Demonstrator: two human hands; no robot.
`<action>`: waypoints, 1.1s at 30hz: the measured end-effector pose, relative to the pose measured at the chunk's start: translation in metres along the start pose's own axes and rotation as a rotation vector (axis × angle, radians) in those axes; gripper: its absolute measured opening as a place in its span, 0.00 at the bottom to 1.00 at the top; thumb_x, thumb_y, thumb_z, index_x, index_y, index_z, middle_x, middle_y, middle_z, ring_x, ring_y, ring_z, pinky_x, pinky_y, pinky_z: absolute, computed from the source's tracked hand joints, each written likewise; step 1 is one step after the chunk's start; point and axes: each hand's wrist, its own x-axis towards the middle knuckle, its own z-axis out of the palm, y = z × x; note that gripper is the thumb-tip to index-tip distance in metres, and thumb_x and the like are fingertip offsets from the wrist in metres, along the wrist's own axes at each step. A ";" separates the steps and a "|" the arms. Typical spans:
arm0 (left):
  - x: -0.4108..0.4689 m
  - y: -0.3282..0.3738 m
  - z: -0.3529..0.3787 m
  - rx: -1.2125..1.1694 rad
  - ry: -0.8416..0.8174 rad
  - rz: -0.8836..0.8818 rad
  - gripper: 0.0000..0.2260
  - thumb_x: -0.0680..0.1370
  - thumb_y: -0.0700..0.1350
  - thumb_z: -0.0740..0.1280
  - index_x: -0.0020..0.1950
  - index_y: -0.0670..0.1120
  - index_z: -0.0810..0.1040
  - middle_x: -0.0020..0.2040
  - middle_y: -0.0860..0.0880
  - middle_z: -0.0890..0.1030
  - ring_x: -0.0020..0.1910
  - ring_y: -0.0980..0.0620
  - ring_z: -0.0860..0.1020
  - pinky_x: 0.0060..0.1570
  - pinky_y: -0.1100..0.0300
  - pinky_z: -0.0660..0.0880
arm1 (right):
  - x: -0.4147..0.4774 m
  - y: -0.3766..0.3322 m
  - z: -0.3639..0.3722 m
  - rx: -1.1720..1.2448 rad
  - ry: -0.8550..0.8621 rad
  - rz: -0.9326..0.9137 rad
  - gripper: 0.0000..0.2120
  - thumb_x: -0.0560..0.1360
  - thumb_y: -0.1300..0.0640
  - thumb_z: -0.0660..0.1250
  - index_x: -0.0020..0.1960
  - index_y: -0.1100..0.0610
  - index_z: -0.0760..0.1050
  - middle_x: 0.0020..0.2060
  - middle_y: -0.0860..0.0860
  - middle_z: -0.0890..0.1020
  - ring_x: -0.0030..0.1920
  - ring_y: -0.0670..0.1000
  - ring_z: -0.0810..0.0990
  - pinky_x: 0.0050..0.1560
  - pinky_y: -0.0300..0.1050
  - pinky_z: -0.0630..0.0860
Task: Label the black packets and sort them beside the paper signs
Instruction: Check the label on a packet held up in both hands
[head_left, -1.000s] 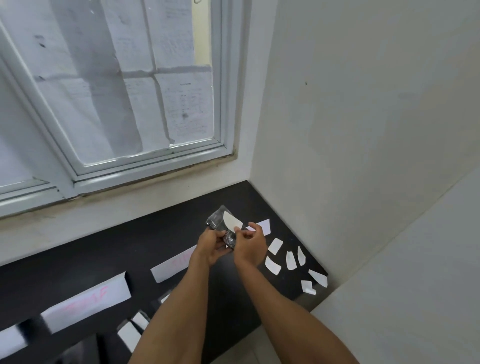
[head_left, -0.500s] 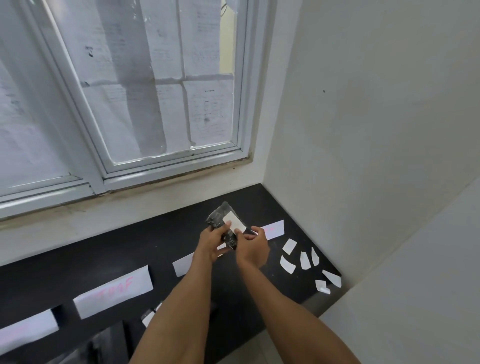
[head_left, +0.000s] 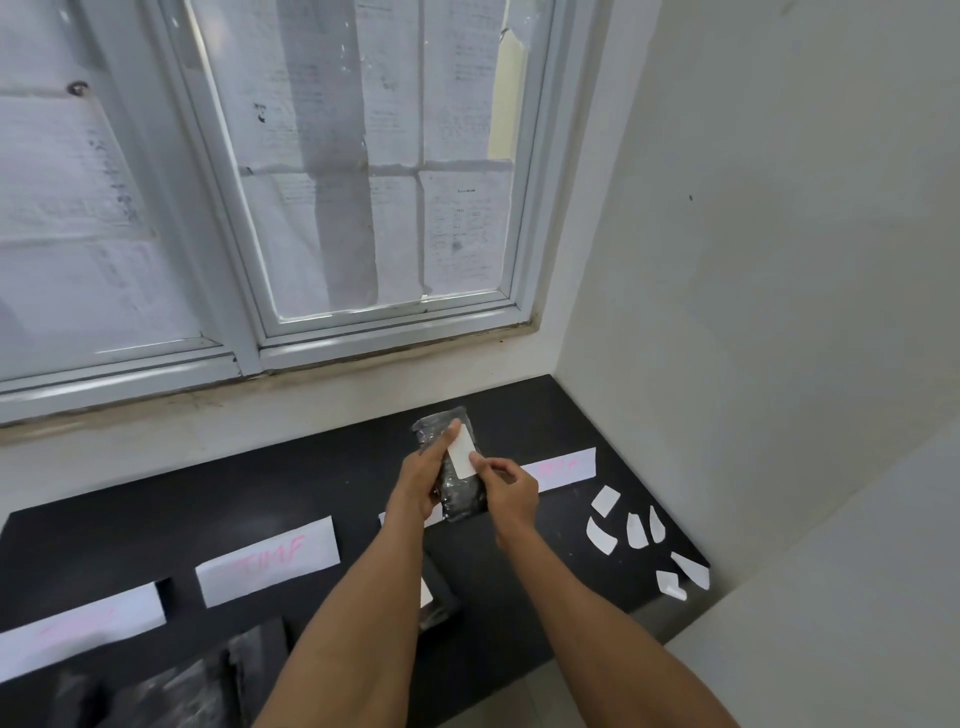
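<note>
Packet (head_left: 459, 500) held above surface (head_left: 311, 483), corner walls behind and right. Left hand (head_left: 421, 478) grips packet, forefinger on white label (head_left: 462, 453); right hand (head_left: 508, 487) pinches label corner. Packet black, glossy, crinkled.

One wide-angle camera sits on the person's head and looks forward and down, close over a black tabletop (head_left: 260, 483) and its row of paper signs (head_left: 267, 561). It faces a window (head_left: 363, 208), with a side wall (head_left: 779, 260) filling the right of the frame.

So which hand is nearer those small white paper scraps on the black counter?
Right. The right hand, pinching the black plastic packet, is just left of the scraps; the left hand holds it farther left.
</note>
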 end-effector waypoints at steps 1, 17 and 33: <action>-0.002 0.001 -0.003 0.012 0.011 0.019 0.27 0.60 0.57 0.79 0.52 0.43 0.80 0.46 0.41 0.85 0.46 0.42 0.84 0.47 0.49 0.81 | -0.003 0.001 0.004 0.003 -0.023 -0.011 0.12 0.70 0.50 0.75 0.48 0.58 0.82 0.43 0.52 0.85 0.45 0.49 0.84 0.40 0.39 0.82; -0.012 0.007 -0.055 0.031 0.206 -0.013 0.22 0.76 0.55 0.69 0.59 0.38 0.75 0.50 0.39 0.82 0.48 0.41 0.81 0.47 0.48 0.80 | -0.022 0.005 0.034 0.002 -0.390 0.054 0.23 0.65 0.54 0.79 0.56 0.59 0.77 0.48 0.57 0.85 0.47 0.54 0.86 0.48 0.48 0.83; -0.034 0.020 -0.104 0.286 0.239 -0.072 0.21 0.80 0.64 0.54 0.58 0.48 0.70 0.49 0.45 0.76 0.44 0.49 0.75 0.46 0.52 0.73 | -0.020 0.051 0.039 -0.231 -0.199 0.182 0.12 0.79 0.65 0.57 0.53 0.62 0.79 0.45 0.55 0.81 0.46 0.52 0.80 0.43 0.43 0.79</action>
